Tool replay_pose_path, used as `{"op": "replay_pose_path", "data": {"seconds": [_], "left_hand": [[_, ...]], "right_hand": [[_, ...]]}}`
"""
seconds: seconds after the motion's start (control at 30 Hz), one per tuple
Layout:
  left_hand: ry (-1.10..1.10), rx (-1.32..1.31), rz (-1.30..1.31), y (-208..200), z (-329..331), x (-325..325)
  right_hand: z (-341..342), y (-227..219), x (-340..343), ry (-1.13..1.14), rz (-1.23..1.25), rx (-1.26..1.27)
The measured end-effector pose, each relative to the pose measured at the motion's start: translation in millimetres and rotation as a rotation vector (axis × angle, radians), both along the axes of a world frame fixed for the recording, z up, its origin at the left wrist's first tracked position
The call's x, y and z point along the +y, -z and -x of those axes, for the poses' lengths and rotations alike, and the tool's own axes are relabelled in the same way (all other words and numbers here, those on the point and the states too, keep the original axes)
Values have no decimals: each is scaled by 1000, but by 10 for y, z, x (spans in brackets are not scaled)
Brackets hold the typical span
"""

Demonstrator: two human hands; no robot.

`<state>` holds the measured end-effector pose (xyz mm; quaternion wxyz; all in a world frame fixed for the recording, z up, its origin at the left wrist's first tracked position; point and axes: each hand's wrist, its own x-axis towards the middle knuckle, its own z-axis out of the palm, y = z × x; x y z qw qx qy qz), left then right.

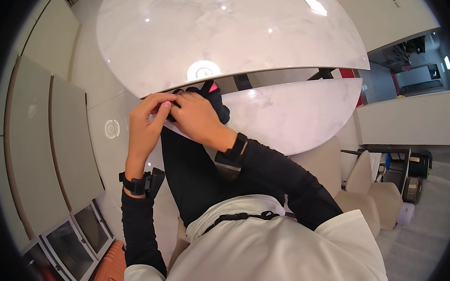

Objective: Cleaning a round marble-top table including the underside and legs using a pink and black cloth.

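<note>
A soft-looking black item (222, 109) with a pinkish-red patch sits at the gap between the two halves of the white marble table (230, 38), by my lap. My right hand (197, 116) lies over it with its fingers curled down, hiding most of it. From the left, my left hand (148, 116) meets the right one, thumb and fingers pinched on a dark edge of the same item. What exactly the item is, I cannot make out. Black straps with small devices circle both wrists.
The smaller table half (300, 116) lies on my right, with a beige chair (325, 168) below it. Tall cabinets (28, 130) line the left side, and an orange ribbed case (107, 274) stands at lower left. A white counter (407, 121) is at the right.
</note>
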<state>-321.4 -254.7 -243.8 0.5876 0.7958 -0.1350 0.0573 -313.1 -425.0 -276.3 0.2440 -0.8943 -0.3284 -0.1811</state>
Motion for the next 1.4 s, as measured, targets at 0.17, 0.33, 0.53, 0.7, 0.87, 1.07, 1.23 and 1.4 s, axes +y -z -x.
{"op": "replay_pose_path", "data": {"seconds": [0.17, 0.33, 0.53, 0.7, 0.87, 1.07, 1.23, 1.4], "left_hand": [[8, -8, -84, -15, 70, -36], [30, -80, -192, 54, 94, -175], [65, -120, -225, 122, 107, -325], [101, -87, -207, 107, 87, -446], [113, -65, -193, 76, 95, -506], [104, -37, -209, 30, 140, -415], [124, -46, -231, -34, 108, -542], [211, -123, -239, -108, 38, -875]], "right_hand": [[-8, -83, -588, 12, -22, 111], [-378, 107, -1699, 422, 82, -44], [-572, 223, -1573, 538, 166, 94], [-836, 295, -1514, 473, 284, 72], [-914, 283, -1504, 584, 286, 183], [-460, -168, -1641, 325, 362, 406], [-40, -379, -2153, 220, 168, 244], [238, -287, -3059, 472, 148, 141]]}}
